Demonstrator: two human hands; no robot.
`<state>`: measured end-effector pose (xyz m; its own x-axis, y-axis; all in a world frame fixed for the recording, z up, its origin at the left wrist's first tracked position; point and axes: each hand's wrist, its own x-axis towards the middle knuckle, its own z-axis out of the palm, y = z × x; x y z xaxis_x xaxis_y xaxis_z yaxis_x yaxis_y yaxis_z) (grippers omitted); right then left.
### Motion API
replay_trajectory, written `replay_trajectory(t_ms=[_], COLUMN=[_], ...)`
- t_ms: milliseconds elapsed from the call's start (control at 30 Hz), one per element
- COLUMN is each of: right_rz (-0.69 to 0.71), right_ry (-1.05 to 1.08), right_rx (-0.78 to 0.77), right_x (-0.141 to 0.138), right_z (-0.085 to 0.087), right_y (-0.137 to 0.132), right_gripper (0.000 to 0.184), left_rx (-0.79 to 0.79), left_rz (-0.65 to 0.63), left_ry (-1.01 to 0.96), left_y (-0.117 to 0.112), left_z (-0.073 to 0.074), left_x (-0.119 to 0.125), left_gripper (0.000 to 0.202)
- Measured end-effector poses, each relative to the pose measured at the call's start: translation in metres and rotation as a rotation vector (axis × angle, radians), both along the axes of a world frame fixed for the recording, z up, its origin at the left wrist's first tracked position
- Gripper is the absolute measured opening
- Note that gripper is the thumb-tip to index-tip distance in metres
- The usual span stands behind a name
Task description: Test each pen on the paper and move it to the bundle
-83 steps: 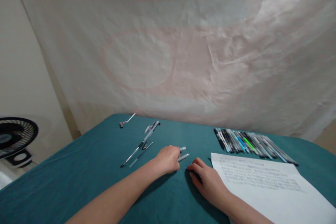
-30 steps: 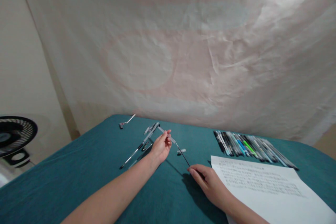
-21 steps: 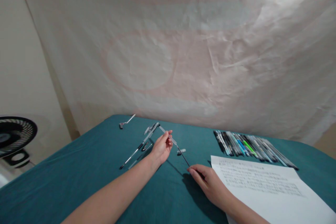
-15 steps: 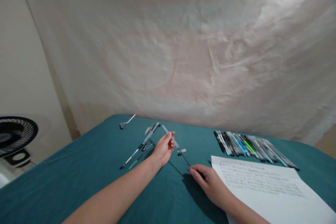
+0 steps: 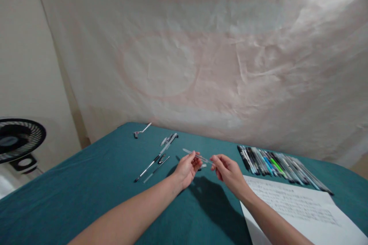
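My left hand (image 5: 188, 169) is closed around a clear pen barrel (image 5: 202, 158), which lies nearly level with its far end pointing left. My right hand (image 5: 227, 170) pinches at the barrel's right end, on the pen refill, now hardly visible. Behind my fingers a small clear pen cap (image 5: 203, 167) rests on the cloth, partly hidden. To the left lie a clear pen with a black grip (image 5: 156, 157), a thin refill or tube (image 5: 157, 169) and a small black-and-clear cap (image 5: 161, 158).
A row of pens and markers (image 5: 278, 166) lies at the right, beyond a handwritten sheet of paper (image 5: 304, 222). Small pen parts (image 5: 167, 139) and a bent white-handled item (image 5: 142, 130) sit farther back on the green cloth (image 5: 94, 191). A black fan (image 5: 21, 139) stands off the left edge.
My right hand has moved up and toward my left hand. The dark refill that stretched between them has slid into the barrel, and the barrel has tilted closer to level.
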<state>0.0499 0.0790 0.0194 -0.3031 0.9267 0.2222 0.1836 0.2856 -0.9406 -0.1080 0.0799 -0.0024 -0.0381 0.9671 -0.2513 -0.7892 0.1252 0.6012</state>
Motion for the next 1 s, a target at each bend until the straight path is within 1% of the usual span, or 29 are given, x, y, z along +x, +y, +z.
replay_trajectory(t_ms=[67,100,167,233,300,367,433,600,700,867,933,1000], right_rz=[-0.028,-0.045,-0.044,0.015,0.093,0.138,0.155,0.129,0.125,0.156,0.146,0.087], right_ry=[0.015,-0.018,-0.181,-0.397,-0.579,-0.69,-0.76,-0.877,-0.916,-0.884,-0.805,-0.662], right_rx=[0.011,0.04,0.165,0.334,0.451,0.487,0.502,0.51,0.509,0.5,0.472,0.432], right_x=[-0.001,0.0,0.001,0.001,-0.002,-0.008,-0.015,-0.024,-0.02,-0.006,0.001,0.007], right_z=[-0.001,-0.003,-0.009,-0.014,-0.017,-0.019,-0.02,-0.023,-0.02,-0.015,-0.016,-0.02], right_y=[0.005,0.007,0.009,0.01,0.01,0.01,0.011,0.014,0.009,-0.007,-0.011,-0.012], right_gripper=[0.047,0.047,0.043,0.033,0.024,0.022,0.021,0.016,0.012,0.011,0.012,0.011], left_rx=[-0.028,-0.039,-0.054,-0.06,-0.059,-0.054,-0.05,-0.043,-0.034,-0.017,-0.007,0.007], left_rz=[-0.008,-0.014,-0.029,-0.044,-0.055,-0.062,-0.066,-0.069,-0.071,-0.08,-0.085,-0.094], left_ry=[-0.048,-0.072,-0.115,-0.15,-0.177,-0.196,-0.204,-0.193,-0.174,-0.127,-0.102,-0.073], left_y=[0.001,0.002,0.003,0.004,0.004,0.004,0.005,0.005,0.004,0.002,0.002,0.001], left_z=[0.0,0.0,-0.001,-0.002,-0.004,-0.006,-0.007,-0.009,-0.01,-0.009,-0.009,-0.008], left_x=[-0.003,-0.005,-0.008,-0.009,-0.009,-0.009,-0.008,-0.009,-0.008,-0.006,-0.005,-0.004], left_gripper=[0.016,0.017,0.019,0.019,0.019,0.018,0.018,0.018,0.018,0.017,0.016,0.015])
